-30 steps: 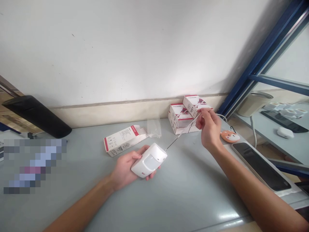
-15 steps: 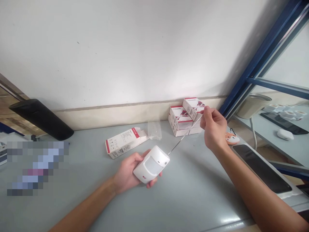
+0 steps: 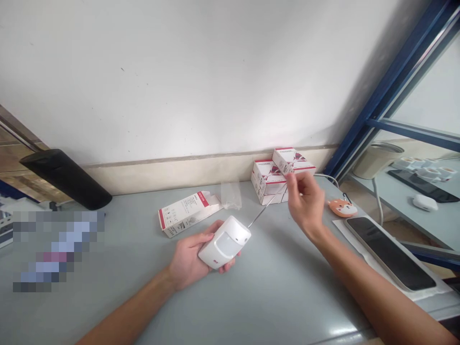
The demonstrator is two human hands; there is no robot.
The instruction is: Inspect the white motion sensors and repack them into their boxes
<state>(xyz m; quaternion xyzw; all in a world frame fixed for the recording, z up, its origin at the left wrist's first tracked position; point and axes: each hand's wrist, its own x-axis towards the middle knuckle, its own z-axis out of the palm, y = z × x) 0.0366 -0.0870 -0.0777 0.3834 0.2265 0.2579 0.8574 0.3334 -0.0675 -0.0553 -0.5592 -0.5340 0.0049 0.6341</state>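
Observation:
My left hand grips a white plastic sensor unit just above the grey table. A thin metal antenna runs up and to the right from the unit's top. My right hand is at the antenna's far end, fingers bunched together and blurred by motion, so I cannot make out whether they still pinch the tip.
An opened red-and-white carton lies beyond the unit beside a clear plastic bag. Stacked matching boxes stand against the wall. An orange animal-shaped keyring and a phone lie at right; a black object at left.
My right hand has come down and left along the antenna, closer to the unit, so the antenna looks shorter. My left hand has kept hold of the unit almost in place.

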